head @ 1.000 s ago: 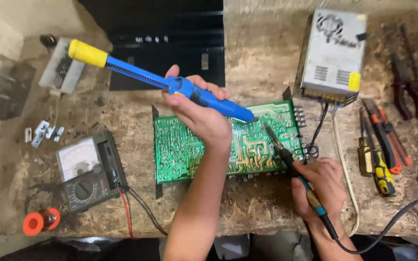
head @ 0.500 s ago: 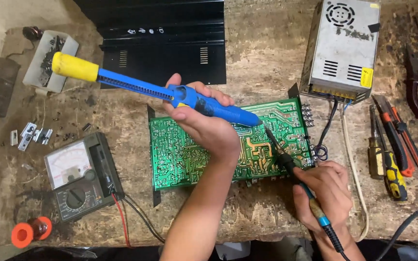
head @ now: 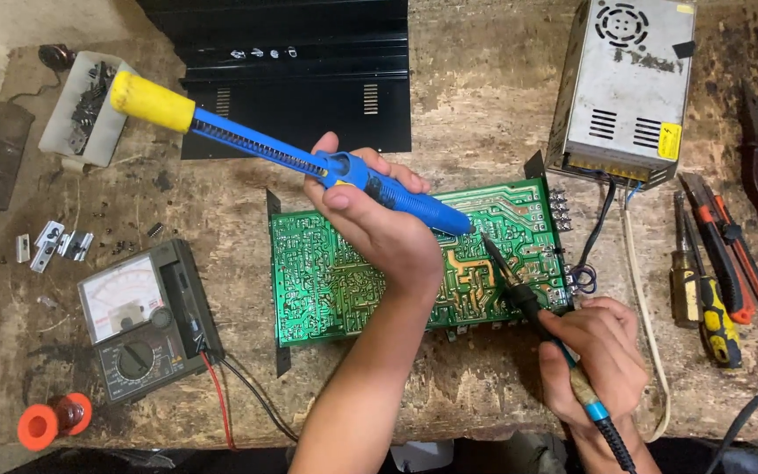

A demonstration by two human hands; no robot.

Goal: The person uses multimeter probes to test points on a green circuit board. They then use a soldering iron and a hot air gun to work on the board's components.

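Your left hand [head: 379, 224] is closed around the blue plastic desoldering pump with the yellow plunger knob [head: 309, 158] — barrel across the palm, thumb up near the release, nozzle pointing down and right onto the green printed circuit board [head: 335, 272]. Your right hand [head: 603, 351] is closed pen-fashion on the black-shafted soldering iron with the blue collar [head: 528, 303], its tip meeting the board just below the pump nozzle.

Compared with a second ago, the pump nozzle has dropped closer to the iron tip; both now sit on the same copper patch at the board's right-centre. The plunger end has swung a little lower and leftward. Judgement: the joint is being heated and the pump is lined up to draw solder — the plunger looks extended, though I cannot tell for certain if it is cocked.

Outward from there:
- board lies flat on the worn wooden surface [head: 484, 114], copper side up;
- grey perforated metal power supply box [head: 625, 88] just beyond its right end, wired to it;
- analogue multimeter with red and black leads [head: 146, 316] to the left;
- orange solder spool [head: 54, 420] at the near-left edge;
- screwdrivers and a cutter [head: 717, 272] to the right.
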